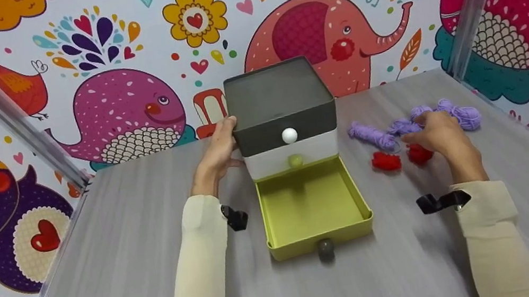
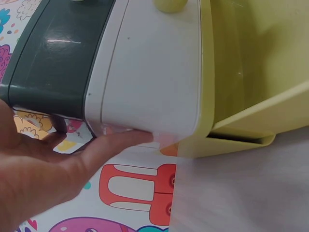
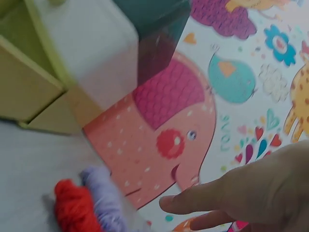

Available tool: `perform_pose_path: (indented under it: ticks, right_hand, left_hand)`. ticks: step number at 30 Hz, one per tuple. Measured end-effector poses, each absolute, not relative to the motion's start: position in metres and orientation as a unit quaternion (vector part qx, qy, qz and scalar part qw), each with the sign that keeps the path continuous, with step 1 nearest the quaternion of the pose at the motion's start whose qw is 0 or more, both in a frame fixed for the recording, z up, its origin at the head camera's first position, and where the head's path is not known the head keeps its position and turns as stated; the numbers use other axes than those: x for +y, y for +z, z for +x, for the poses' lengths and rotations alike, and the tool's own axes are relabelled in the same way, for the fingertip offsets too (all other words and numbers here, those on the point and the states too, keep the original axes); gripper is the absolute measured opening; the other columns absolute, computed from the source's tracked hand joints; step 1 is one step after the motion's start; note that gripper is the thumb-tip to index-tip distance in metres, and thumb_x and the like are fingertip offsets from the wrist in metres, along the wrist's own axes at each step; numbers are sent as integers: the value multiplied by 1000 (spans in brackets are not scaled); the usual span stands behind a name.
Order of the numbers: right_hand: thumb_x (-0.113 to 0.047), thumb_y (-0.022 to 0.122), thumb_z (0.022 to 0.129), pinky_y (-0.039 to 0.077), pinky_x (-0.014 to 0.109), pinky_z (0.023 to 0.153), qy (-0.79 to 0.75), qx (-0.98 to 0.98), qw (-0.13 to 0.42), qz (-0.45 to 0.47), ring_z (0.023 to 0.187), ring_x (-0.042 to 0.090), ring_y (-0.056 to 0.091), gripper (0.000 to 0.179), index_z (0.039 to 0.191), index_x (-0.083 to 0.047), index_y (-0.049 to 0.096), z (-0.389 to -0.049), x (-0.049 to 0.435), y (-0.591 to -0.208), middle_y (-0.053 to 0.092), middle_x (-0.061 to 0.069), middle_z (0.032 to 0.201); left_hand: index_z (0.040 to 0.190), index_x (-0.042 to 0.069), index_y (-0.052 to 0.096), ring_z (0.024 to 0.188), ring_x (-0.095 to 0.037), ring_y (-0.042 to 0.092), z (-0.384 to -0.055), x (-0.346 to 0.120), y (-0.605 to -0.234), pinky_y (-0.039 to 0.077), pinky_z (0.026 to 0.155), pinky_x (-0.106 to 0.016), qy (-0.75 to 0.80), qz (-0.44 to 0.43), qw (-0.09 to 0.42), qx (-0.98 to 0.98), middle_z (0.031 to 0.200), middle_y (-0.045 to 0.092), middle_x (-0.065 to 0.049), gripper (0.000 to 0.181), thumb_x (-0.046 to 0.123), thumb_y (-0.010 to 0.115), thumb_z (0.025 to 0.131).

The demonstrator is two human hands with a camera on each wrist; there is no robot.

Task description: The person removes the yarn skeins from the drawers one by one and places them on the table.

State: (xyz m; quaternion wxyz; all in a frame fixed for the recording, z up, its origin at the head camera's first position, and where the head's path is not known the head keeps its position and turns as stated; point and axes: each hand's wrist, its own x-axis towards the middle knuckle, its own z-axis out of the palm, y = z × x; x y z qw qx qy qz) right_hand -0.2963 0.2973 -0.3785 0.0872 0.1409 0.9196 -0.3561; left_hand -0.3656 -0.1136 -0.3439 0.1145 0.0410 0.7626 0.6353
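A small stack of drawers [image 1: 278,92], dark grey on top, white in the middle and yellow-green at the bottom, stands on the table. Its bottom drawer [image 1: 295,249] is pulled out and holds nothing. My left hand [image 1: 217,151] rests along the unit's left side, thumb [image 2: 120,140] straight against the white part. To the right, my right hand [image 1: 444,137] hovers over bundles of yarn, its extended fingers holding nothing. Under it lies a red yarn bundle [image 1: 419,155], partly hidden; another red bundle [image 1: 386,162] is just left. Behind them lie a purple skein [image 1: 371,135] and more purple yarn [image 1: 468,118].
The grey table [image 1: 130,278] extends left, right and in front of the drawers. Cartoon-printed panels [image 1: 128,106] enclose it at the back and sides, close behind the unit. Metal posts [image 1: 476,0] stand at the back corners.
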Motion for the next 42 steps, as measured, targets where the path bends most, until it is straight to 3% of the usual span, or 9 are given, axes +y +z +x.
perform_pose_path:
  ticks: [7, 15, 22, 27, 34, 42]
  right_hand:
    - [-39, 65, 97, 39, 64, 109, -347, 930, 66, 101, 133, 49, 39, 75, 151, 3, 36, -285, 280, -355, 37, 33, 151]
    - [-45, 61, 97, 53, 56, 95, -302, 950, 47, 59, 123, 44, 45, 68, 147, -2, 45, -265, 241, -334, 39, 30, 149]
    - [-44, 62, 97, 39, 66, 108, -256, 967, 13, 13, 136, 48, 39, 62, 143, -3, 51, -252, 207, -327, 42, 28, 147]
    - [-48, 61, 97, 45, 63, 103, -251, 967, -21, -25, 127, 45, 50, 62, 140, -3, 55, -249, 190, -333, 51, 25, 140]
    - [-41, 64, 97, 57, 48, 91, -327, 941, -39, -77, 115, 34, 63, 50, 131, -4, 63, -245, 165, -356, 66, 17, 127]
    - [-37, 61, 100, 55, 45, 89, -421, 900, -46, -100, 104, 26, 66, 34, 118, -9, 71, -234, 151, -383, 74, 9, 112]
  left_hand:
    - [156, 16, 20, 145, -44, 34, -365, -113, -345, 36, 104, -76, 643, 40, 114, 757, 152, 36, -21, 58, 46, 31, 108]
    - [157, 16, 17, 147, -46, 31, -364, -114, -344, 37, 103, -75, 637, 42, 115, 761, 154, 33, -21, 59, 46, 30, 108]
    - [155, 16, 20, 146, -45, 33, -363, -115, -344, 40, 102, -73, 638, 40, 115, 760, 153, 34, -21, 56, 45, 30, 108]
    - [156, 15, 19, 146, -45, 33, -364, -114, -343, 41, 102, -72, 632, 42, 115, 766, 153, 33, -21, 58, 45, 30, 108]
    - [158, 15, 15, 147, -46, 29, -364, -114, -340, 36, 105, -74, 635, 39, 115, 763, 160, 26, -20, 61, 45, 31, 108]
    - [158, 16, 17, 145, -46, 34, -365, -112, -342, 36, 103, -75, 644, 35, 116, 755, 156, 31, -20, 60, 44, 33, 108]
